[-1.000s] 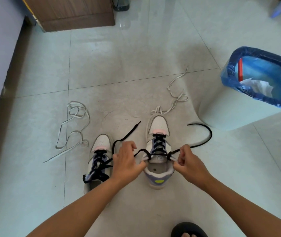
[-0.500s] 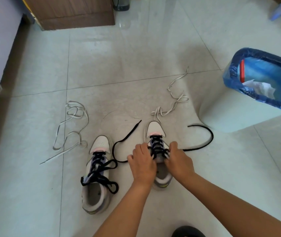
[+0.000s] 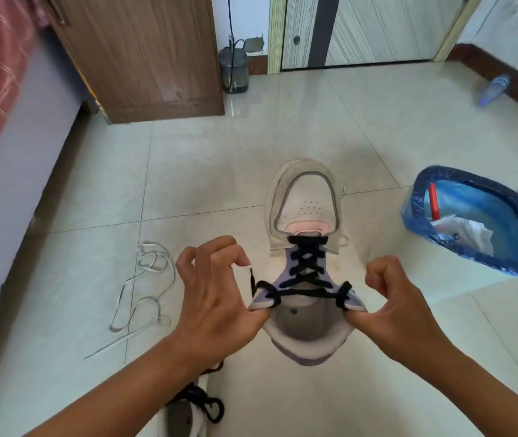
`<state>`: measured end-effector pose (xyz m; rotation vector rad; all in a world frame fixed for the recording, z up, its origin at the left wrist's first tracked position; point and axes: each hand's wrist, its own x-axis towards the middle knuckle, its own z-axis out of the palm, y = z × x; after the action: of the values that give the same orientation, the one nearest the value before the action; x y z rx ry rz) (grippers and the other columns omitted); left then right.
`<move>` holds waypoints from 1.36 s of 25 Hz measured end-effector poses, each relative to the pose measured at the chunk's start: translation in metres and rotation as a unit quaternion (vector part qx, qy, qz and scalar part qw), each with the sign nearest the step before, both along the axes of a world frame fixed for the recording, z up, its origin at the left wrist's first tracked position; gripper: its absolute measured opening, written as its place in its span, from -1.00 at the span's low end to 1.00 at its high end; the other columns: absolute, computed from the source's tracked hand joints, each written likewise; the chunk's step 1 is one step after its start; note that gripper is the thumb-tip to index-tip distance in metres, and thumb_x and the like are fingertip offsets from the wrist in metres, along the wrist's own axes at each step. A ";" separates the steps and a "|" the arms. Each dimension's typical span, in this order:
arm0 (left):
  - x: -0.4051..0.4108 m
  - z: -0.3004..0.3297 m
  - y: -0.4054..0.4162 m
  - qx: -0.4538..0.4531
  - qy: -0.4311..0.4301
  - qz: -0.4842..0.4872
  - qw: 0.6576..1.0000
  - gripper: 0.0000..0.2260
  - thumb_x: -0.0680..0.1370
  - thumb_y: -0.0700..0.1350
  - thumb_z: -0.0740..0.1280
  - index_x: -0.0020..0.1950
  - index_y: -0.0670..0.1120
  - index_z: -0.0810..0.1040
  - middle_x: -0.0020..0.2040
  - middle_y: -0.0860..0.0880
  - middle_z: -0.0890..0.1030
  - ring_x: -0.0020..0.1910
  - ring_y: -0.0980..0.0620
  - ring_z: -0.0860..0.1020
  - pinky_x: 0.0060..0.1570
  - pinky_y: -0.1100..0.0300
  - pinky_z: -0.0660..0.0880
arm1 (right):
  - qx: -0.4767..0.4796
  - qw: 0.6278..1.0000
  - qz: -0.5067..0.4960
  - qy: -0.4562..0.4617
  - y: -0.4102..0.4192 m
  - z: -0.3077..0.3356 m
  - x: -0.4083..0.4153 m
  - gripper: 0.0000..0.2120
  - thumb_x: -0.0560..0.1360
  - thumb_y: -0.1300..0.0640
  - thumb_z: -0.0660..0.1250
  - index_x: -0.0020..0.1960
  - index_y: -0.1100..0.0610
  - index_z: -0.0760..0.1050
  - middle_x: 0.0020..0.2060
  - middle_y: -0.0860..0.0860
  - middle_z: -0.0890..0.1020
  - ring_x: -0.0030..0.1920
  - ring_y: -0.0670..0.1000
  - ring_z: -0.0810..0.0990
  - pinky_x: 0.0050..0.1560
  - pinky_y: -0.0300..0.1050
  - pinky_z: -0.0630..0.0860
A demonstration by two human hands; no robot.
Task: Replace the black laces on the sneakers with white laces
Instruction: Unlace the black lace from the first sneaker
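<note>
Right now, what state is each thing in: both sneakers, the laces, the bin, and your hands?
Held sneaker: lifted, toe pointing away, black lace still threaded.
Second sneaker: on the floor, black lace still in.
White lace: loose on the floor, unused.
Bin: open, blue liner, paper inside.
Left hand: pinching the collar's left side.
Right hand: pinching the collar's right side.
</note>
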<state>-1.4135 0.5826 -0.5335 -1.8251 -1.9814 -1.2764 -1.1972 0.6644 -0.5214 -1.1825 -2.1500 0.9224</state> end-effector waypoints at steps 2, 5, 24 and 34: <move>-0.004 0.006 -0.006 -0.023 -0.032 -0.009 0.999 -0.57 0.27 0.02 0.30 0.04 -0.05 0.23 0.07 0.03 0.32 0.14 0.34 0.19 0.02 0.07 0.29 | -0.025 0.999 0.028 0.016 -0.003 0.009 0.003 -0.62 0.20 0.00 0.43 -0.29 -0.19 0.20 -0.44 -0.13 0.34 -0.42 -0.11 0.23 -0.42 -0.36 0.22; 0.006 -0.004 -0.014 -0.071 -0.061 -0.023 0.995 -0.57 0.25 -0.01 0.26 0.08 -0.01 0.26 0.11 0.09 0.33 0.13 0.32 0.22 0.08 0.14 0.21 | -0.064 0.998 0.023 0.010 -0.006 -0.006 0.005 -0.55 0.26 0.19 0.47 -0.32 -0.17 0.21 -0.50 -0.11 0.35 -0.51 -0.13 0.21 -0.49 -0.36 0.19; 0.048 -0.159 -0.030 -0.559 -0.305 -0.063 0.768 -0.61 0.51 0.31 0.12 -0.10 -0.02 0.38 -0.24 -0.06 0.57 -0.31 -0.07 0.59 -0.34 0.01 0.53 | -0.049 0.904 0.174 -0.387 -0.017 -0.161 0.006 -0.47 0.46 -0.36 0.15 -0.24 0.12 0.46 -0.19 0.02 0.49 -0.12 0.02 0.44 -0.13 -0.07 0.34; 0.057 -0.152 0.011 -0.604 -0.272 -0.091 0.744 -0.84 0.51 -0.03 0.28 -0.18 -0.03 0.34 -0.21 -0.05 0.52 -0.26 -0.04 0.52 -0.32 0.11 0.53 | -0.453 0.867 0.120 -0.172 0.006 -0.110 0.017 -0.57 0.58 -0.03 0.20 -0.38 0.15 0.51 -0.58 0.06 0.47 -0.54 -0.01 0.39 -0.48 -0.27 0.36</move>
<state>-1.3565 0.5933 -0.6851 -2.2377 -3.5881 -0.4544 -1.1803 0.6702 -0.6312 -1.5959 -2.1936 2.1247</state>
